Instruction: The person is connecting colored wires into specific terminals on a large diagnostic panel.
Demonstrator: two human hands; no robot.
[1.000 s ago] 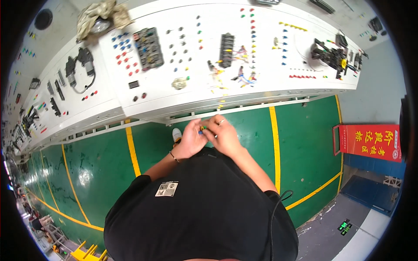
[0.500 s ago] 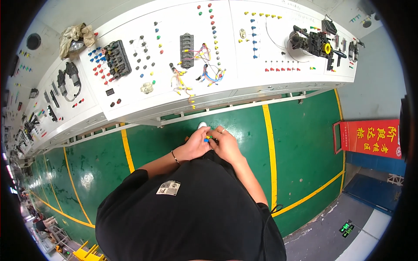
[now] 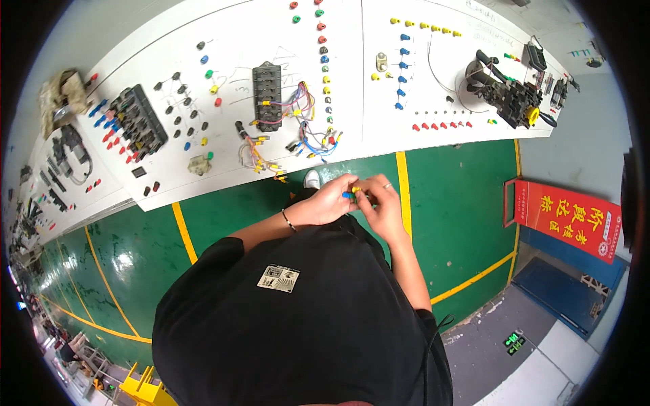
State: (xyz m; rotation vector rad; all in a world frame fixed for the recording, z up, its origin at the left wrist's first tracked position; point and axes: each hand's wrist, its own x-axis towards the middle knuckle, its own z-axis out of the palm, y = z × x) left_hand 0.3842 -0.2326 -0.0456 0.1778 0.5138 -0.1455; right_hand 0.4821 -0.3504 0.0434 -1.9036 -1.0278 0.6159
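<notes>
Hands [image 3: 332, 202] around blue-and-yellow pieces [image 3: 356, 190]

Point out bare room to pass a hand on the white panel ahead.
One bare strip lies between the column of small multicoloured plugs and the beige oval connector. Another patch sits below the small blue plugs, left of the row of red plugs. It's crowded around the black rectangular block and its tangled multicoloured wires.
</notes>
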